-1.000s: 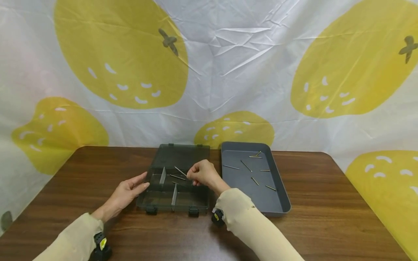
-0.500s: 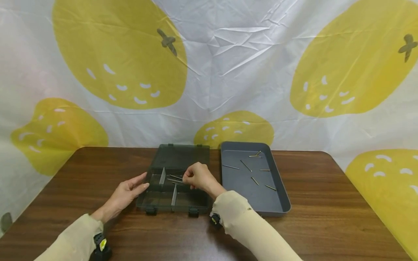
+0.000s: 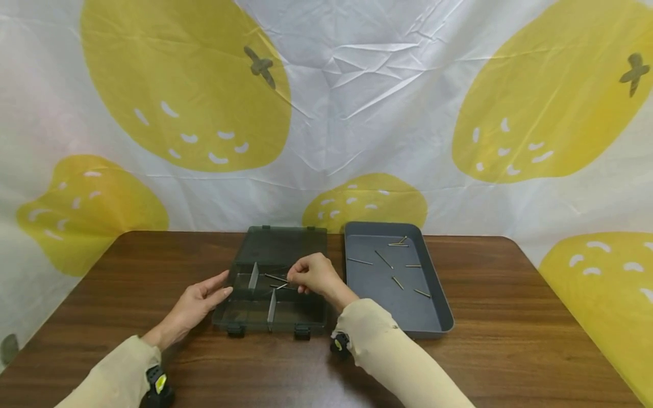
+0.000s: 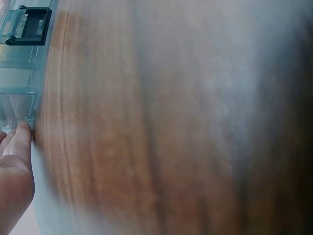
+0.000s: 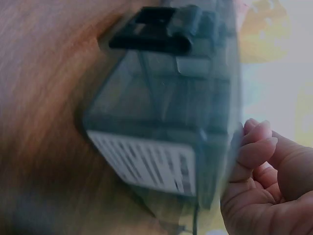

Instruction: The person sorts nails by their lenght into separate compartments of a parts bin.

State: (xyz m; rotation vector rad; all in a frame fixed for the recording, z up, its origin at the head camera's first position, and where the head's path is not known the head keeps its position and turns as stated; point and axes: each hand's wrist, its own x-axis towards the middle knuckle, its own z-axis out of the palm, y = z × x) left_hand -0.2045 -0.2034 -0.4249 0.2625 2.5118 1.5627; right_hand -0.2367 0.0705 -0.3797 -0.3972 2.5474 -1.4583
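- While the left hand touches the left side of a tinted see-through box, the right hand pinches one slim metal rod at its end.
- Left hand: fingers nearly straight, thumb spread away from them, grips nothing. Left wrist view puts a fingertip against the box wall.
- Right hand: thumb and fingertips brought together on the rod, other fingers curled. Right wrist view has the fingertips beside the box; rod can't be made out there.
- Held rod: slanted, over the rear row of the box, right of the rear divider. Can't tell if it touches the rods near it.
- Another rod lies in the rear row, just behind the held one; one more is partly hidden near the top of the front divider.
- Box: lid folded back on the far side, two dark latches on the near edge, striped white label on an outer wall.
- Grey tray: just right of the box, slightly apart. Several rods scattered in it, two meeting near the far right corner.
- Box and tray both sit on the brown wood-grain surface; behind is a white sheet with big yellow fruit prints.
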